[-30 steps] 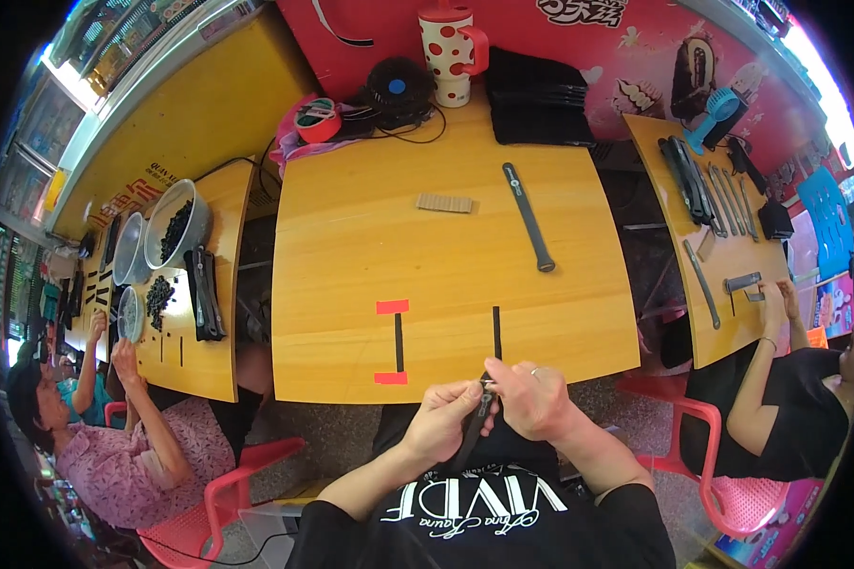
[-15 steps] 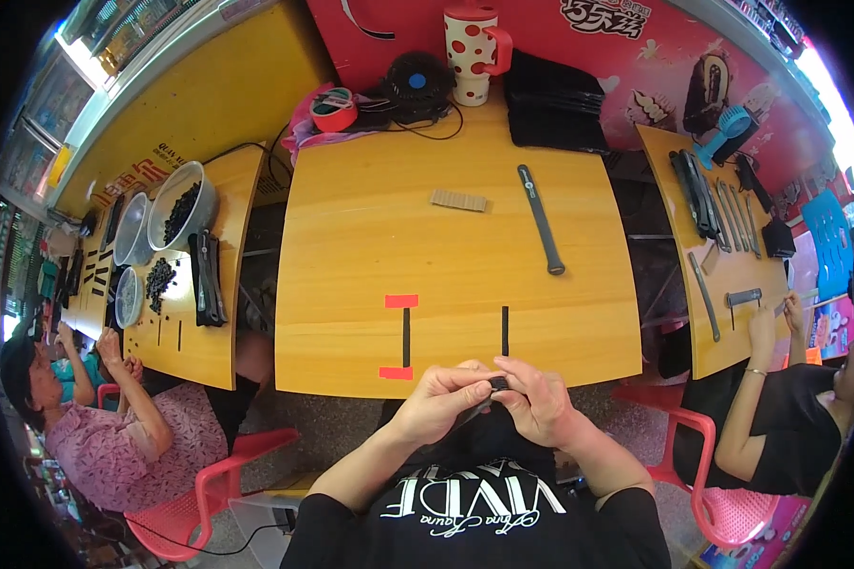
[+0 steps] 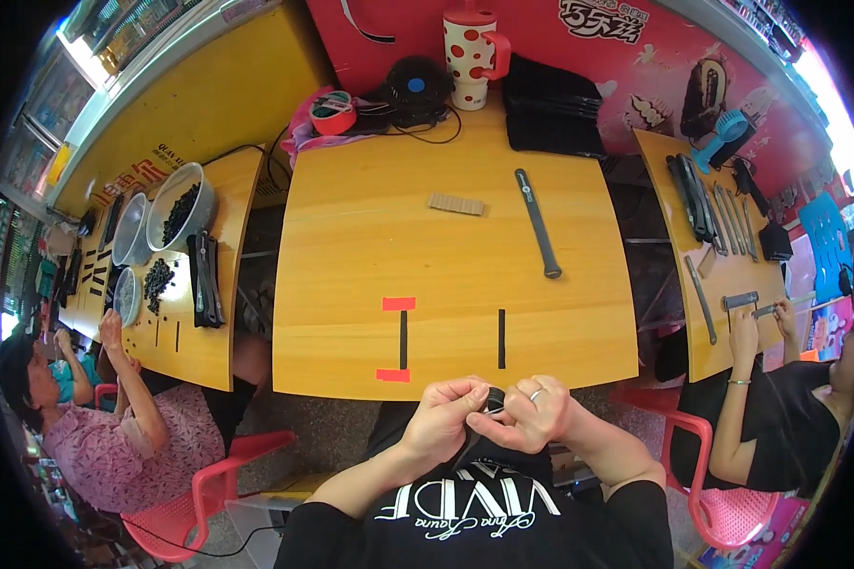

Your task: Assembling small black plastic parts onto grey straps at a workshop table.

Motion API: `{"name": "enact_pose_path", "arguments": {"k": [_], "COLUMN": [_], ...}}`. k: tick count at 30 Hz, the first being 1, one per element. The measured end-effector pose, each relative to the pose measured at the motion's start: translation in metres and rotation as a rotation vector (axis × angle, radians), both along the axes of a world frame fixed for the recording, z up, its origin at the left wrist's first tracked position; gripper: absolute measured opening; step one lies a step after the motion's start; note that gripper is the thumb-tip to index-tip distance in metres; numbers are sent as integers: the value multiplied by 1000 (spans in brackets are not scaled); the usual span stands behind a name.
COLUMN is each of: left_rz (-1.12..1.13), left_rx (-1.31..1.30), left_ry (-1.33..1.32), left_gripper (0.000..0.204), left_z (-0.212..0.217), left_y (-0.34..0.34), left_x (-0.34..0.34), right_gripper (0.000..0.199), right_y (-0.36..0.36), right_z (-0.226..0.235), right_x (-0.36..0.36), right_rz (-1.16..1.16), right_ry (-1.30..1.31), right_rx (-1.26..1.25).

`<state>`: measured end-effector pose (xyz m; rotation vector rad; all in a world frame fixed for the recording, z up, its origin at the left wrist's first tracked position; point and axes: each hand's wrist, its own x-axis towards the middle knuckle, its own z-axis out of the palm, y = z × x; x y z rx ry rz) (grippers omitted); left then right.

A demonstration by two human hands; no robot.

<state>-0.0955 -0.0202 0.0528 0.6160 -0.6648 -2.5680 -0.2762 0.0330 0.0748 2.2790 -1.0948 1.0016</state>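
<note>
Pinching a small dark band [image 3: 494, 399], seemingly bent into a curl, between left hand [image 3: 448, 414] and right hand [image 3: 529, 413], just off the near edge of the bench [image 3: 351, 256] and above the lap. Could uncurl or slip from the fingertips if either pinch slackens, being small and bent. Could then drop toward the lap or floor, lacking support beneath. Might also twist if pulled unevenly from both sides.

Pressing on the band's left side with the left hand nearly closed, thumb against forefinger. Gripping the right side with the right hand, fingers curled in and thumb stretched underneath. Cannot tell the exact contact behind those fingers, nor how firm. Facing, on the bench, a black strip [image 3: 403, 339] between red tape pieces [image 3: 399, 303], a second black strip [image 3: 501, 339] and, farther off, a dark grey strap [image 3: 537, 224].
</note>
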Motion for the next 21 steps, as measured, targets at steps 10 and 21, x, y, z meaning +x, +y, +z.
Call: {"name": "enact_pose_path", "arguments": {"k": [10,21], "left_rz": [-93,-122], "left_rx": [-80,-82], "left_ry": [-76,-36], "left_gripper": [23,26], "left_z": [11,6], "left_y": [-9,-11], "left_x": [-6,-7], "right_gripper": [35,24], "right_y": [8,13], "right_z": [-9,-2], "right_x": [3,-3], "right_rz": [-36,-125], "right_ry": [-407,-431], "right_rx": [267,327]}}
